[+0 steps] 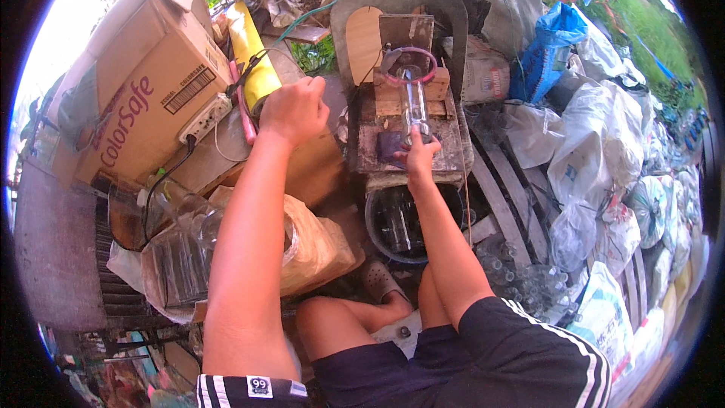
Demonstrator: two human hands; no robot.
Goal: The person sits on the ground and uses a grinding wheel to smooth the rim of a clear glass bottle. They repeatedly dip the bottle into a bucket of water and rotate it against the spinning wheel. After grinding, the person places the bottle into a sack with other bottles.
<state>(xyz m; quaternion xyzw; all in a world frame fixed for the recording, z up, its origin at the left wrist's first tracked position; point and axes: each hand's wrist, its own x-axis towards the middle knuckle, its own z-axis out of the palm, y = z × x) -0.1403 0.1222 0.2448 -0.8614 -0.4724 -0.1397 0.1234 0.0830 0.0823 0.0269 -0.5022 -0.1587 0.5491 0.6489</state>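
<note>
My right hand point(418, 153) is closed around the near end of a clear bottle point(414, 103). The bottle lies along a wooden rig point(432, 83) on the seat of a worn chair point(463, 23). Its far end reaches a pink ring point(436, 69). A small dark block point(389, 148) sits beside that hand. My left hand point(294, 111) is raised in a fist near a yellow cylinder point(253, 49); whatever it may hold is hidden. Left of the fist is a pink-red rod or handle point(248, 122) with dark cord at its upper part.
A large cardboard box point(143, 91) and a white power strip point(206, 118) stand at left. A brown paper sack point(321, 245) and clear bottles point(177, 257) are below. Under the chair is a round tub point(377, 238). Plastic bags point(596, 136) and a blue sack point(544, 49) crowd the right.
</note>
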